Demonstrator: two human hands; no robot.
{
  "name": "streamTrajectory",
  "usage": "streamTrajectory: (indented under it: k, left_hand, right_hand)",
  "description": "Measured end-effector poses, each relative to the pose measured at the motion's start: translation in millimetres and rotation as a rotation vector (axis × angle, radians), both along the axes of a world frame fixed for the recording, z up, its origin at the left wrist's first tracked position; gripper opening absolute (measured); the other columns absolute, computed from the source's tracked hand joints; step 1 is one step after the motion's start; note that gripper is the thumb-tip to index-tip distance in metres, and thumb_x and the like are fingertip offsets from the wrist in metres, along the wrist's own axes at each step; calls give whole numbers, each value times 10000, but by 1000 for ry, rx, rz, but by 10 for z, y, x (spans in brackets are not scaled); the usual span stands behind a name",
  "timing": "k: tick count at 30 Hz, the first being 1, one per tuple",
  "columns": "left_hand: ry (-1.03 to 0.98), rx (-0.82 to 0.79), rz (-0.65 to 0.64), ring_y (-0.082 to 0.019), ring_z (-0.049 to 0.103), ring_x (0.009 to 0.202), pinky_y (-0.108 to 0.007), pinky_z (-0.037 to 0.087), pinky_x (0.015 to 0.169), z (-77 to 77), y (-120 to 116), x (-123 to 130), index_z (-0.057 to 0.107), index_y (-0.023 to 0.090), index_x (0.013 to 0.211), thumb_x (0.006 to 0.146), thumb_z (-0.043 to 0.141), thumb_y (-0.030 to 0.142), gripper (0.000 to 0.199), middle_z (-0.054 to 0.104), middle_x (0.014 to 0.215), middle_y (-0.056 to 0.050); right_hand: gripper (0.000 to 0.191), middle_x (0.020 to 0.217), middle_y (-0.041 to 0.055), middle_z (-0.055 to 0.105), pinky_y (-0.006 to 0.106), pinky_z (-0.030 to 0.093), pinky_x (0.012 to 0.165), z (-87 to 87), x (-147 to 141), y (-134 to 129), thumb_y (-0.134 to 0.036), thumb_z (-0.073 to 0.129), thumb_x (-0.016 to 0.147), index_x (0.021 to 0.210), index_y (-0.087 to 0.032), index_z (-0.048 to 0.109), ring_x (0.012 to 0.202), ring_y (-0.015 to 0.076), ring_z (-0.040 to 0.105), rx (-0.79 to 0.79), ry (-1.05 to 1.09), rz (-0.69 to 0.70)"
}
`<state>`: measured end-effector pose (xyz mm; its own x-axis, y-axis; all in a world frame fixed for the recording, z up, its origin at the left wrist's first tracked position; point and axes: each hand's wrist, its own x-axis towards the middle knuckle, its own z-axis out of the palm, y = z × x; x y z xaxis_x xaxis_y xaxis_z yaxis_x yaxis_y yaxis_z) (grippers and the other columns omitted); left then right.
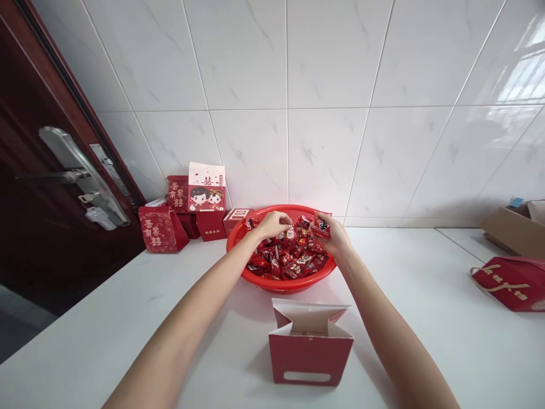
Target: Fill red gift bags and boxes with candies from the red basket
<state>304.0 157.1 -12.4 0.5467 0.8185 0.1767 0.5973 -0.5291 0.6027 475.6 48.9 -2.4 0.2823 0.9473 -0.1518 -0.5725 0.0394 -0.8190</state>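
Observation:
A red plastic basket (289,287) full of wrapped candies (298,267) stands on the white table against the tiled wall. My left hand (275,225) reaches over its left side, fingertips pinched on a small candy with a pale and red wrapper (292,233). At the basket's right side, my right hand (336,236) is closed around red wrapped candies (321,226). Between my forearms, nearer to me, a red paper gift box (311,358) stands upright with its white-lined top open. Its bottom is mostly hidden from this angle.
Several red gift boxes (164,230) stand at the back left, one with two cartoon figures (207,196). Farther left is a dark door with a metal handle (68,176). A red box with gold lettering (508,284) and a brown cardboard box (515,230) lie at right.

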Motion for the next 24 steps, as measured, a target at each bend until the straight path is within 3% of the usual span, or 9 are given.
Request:
streamTrajectory:
  k: [4, 11, 18, 24]
  left_hand:
    - [-153, 1, 6, -183, 698, 865, -284, 548, 803, -43, 54, -8, 738, 161, 947, 759, 604, 127, 233, 768, 932, -55]
    - [-283, -37, 47, -167, 637, 691, -284, 517, 695, -78, 118, -8, 735, 162, 1028, 732, 617, 138, 319, 703, 771, -13]
    - [-432, 14, 152, -194, 633, 807, -308, 503, 795, -8, 116, -40, 728, 164, 1026, 773, 576, 191, 296, 669, 788, -1]
    - [-530, -20, 49, -184, 644, 871, -313, 505, 860, 29, 78, -14, 718, 153, 951, 751, 611, 185, 229, 698, 868, -23]
  right_hand:
    - [197, 585, 5, 647, 226, 533, 514, 4, 7, 20, -161, 629, 879, 686, -175, 667, 533, 121, 609, 1, 1, -9]
    - [147, 591, 5, 657, 221, 533, 520, -12, -3, 29, -188, 675, 838, 691, -185, 670, 554, 125, 612, 7, -3, -27]
    - [106, 588, -14, 631, 215, 528, 532, -22, -2, 14, -219, 729, 751, 674, -202, 659, 585, 124, 597, 33, -9, -25]
    - [114, 599, -9, 628, 231, 524, 552, -75, 26, 38, -206, 739, 615, 586, -217, 630, 635, 143, 590, 62, -71, -2]
